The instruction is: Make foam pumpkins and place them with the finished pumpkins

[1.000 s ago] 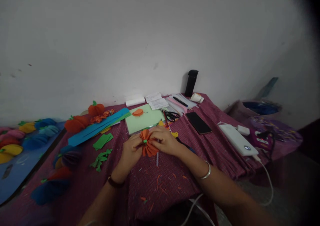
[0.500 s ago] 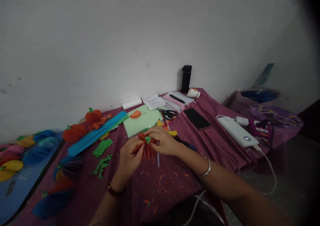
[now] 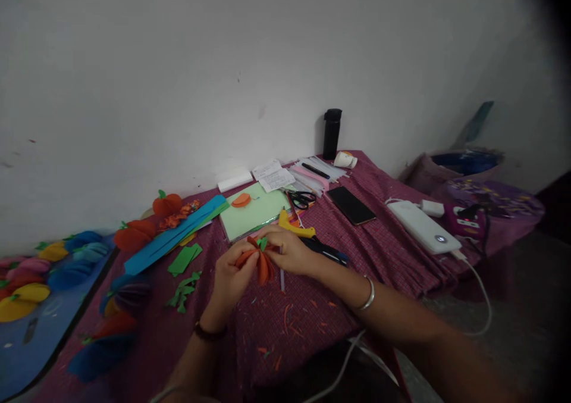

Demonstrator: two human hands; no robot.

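A plain grey-white wall [image 3: 285, 52] fills the far side. The surface [image 3: 383, 254], draped in maroon checked cloth, spans the middle. At left lies a smooth blue board [image 3: 53, 308] carrying rounded paper shapes [image 3: 22, 302] in yellow, blue and pink. Long blue paper strips [image 3: 176, 233] slant across the far left, beside a stack of pale green sheets [image 3: 254, 215]. In the near middle, the left hand [image 3: 232, 272] and right hand [image 3: 294, 253] both grasp a small orange pleated paper pumpkin [image 3: 264, 270], pinching it from opposite sides over the cloth, just nearer than the sheets. A white rectangular power bank [image 3: 419, 227] lies at right, with a flat black phone [image 3: 351, 205] left of it. Black-handled scissors [image 3: 303, 199] rest just right of the sheets. Smallest are the green paper tip [image 3: 262, 243] atop the pumpkin and thin orange paper scraps [image 3: 286, 319] nearby.
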